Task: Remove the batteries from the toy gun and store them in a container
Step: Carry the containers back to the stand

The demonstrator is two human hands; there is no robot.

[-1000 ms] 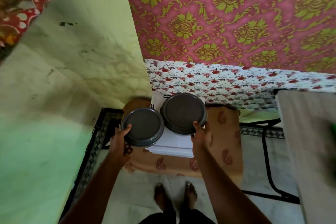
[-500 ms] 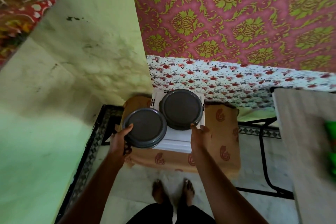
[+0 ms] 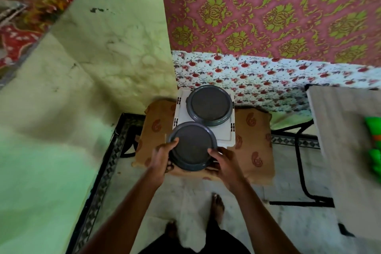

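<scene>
I hold a round grey lidded container (image 3: 192, 146) in front of me with both hands. My left hand (image 3: 162, 156) grips its left rim, thumb on the lid. My right hand (image 3: 223, 161) grips its right rim. A second grey lidded container (image 3: 210, 105) stands on a white crate (image 3: 226, 134) just beyond. A green and orange toy gun (image 3: 374, 144) lies blurred on the table at the far right edge. No batteries are visible.
The white crate stands on a brown paisley cushion (image 3: 253, 150). A grey-topped table (image 3: 346, 150) with black metal legs is at the right. A green wall is at the left, patterned cloths hang ahead. My bare feet (image 3: 218, 204) are on the tiled floor.
My right hand left the far container and came onto the near one. The near container moved toward me, off to the front of the crate, held by both hands.
</scene>
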